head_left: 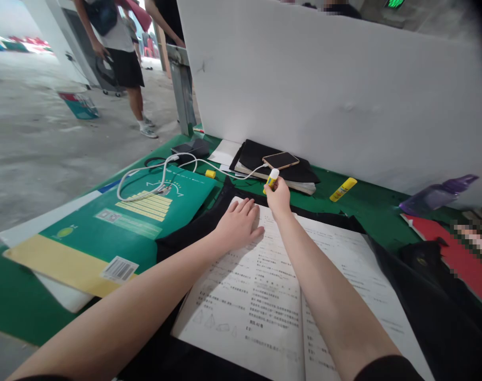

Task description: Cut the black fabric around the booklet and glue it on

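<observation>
An open book (260,296) with printed pages lies on black cloth in front of me. Flat on the upper part of its left page rests my left hand (239,225), fingers stretched out and holding nothing. Above the book's top edge, my right hand (278,197) grips a yellow glue stick (271,179), its white end pointing up and its cap off. A small yellow cap (210,173) lies on the green table to the left. Another yellow glue stick (343,189) lies on the table to the right.
A green-covered book (145,211) with a white cable (124,185) over it is at left. Behind sit a black folder (257,153) and phone (280,160). A purple bottle (437,194) and red folder (443,248) are right. A white panel (324,90) borders the table; people stand beyond.
</observation>
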`<state>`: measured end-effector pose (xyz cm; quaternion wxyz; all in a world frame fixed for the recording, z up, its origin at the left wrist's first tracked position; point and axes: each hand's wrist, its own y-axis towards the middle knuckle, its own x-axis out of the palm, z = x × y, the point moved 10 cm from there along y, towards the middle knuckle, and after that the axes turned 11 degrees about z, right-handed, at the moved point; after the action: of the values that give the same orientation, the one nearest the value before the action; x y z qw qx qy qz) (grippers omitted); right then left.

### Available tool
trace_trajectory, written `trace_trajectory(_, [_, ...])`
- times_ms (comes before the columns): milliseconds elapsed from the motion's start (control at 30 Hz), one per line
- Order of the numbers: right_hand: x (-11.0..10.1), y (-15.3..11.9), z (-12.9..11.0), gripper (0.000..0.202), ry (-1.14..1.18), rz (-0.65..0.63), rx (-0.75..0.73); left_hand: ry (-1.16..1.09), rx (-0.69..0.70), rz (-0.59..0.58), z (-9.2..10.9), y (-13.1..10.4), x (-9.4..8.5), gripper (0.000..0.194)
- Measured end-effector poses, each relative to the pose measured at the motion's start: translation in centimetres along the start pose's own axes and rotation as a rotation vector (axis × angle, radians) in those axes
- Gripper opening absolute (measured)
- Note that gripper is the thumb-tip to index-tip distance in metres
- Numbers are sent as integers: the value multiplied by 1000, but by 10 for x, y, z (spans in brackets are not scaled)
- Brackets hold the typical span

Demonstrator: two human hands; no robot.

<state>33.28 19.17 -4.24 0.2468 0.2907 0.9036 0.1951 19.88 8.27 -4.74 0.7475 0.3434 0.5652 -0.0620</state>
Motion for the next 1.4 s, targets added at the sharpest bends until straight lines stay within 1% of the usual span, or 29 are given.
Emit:
trace_trajectory(100, [3,0,6,38,-16,-10,27,2,-2,-1,0,0,0,62])
trace_trajectory(167, [4,-1,5,45,-18,-8,39,2,-1,-1,0,0,0,62])
trace_trajectory(233, [-2,-1,-2,60,15,37,27,3,-1,-1,0,0,-1,62])
trace_trajectory(300, [-13,-2,-17,68,67,123,-40,3,0,-2,0,0,-1,62])
trace_trajectory(400, [-32,-5,-43,58,95,258,-189,7,-1,-2,0,1,-2,62])
trace_trajectory(467, [-42,-7,-53,51,75,321,-245,8,-3,-7,1,1,-2,62])
trace_trajectory(567, [-52,-9,-62,41,34,383,-286,6,-6,-20,1,1,-2,63])
trace_trajectory(633, [-56,-12,-71,32,-11,395,-332,3,-10,-25,1,1,-1,63])
trace_trajectory(700, [-55,-17,-83,21,-76,354,-395,-3,-15,-25,0,1,-1,63])
trace_trajectory(733, [-51,-21,-88,18,-109,308,-428,-7,-17,-23,0,1,-1,62])
trace_trajectory(833, [-31,-35,-100,19,-199,91,-520,-20,-23,-15,-1,1,-1,60])
trace_trajectory(900, [-18,-45,-100,21,-249,-54,-551,-27,-22,-8,-1,1,-1,60])
trace_trajectory(967, [-11,-50,-93,22,-310,-146,-536,-27,-18,5,0,1,-2,60])
trace_trajectory(1067, [-13,-50,-75,23,-464,-218,-481,-18,-15,22,0,1,-3,60])
trace_trajectory(1200, [-26,-51,-54,20,-654,-291,-452,-12,-14,22,0,1,-2,59])
trace_trajectory(1300, [-37,-52,-43,23,-710,-272,-417,-8,-10,20,1,1,-2,59])
trace_trajectory(1400, [-42,-51,-34,28,-760,-245,-372,-3,-9,14,1,1,-2,59])
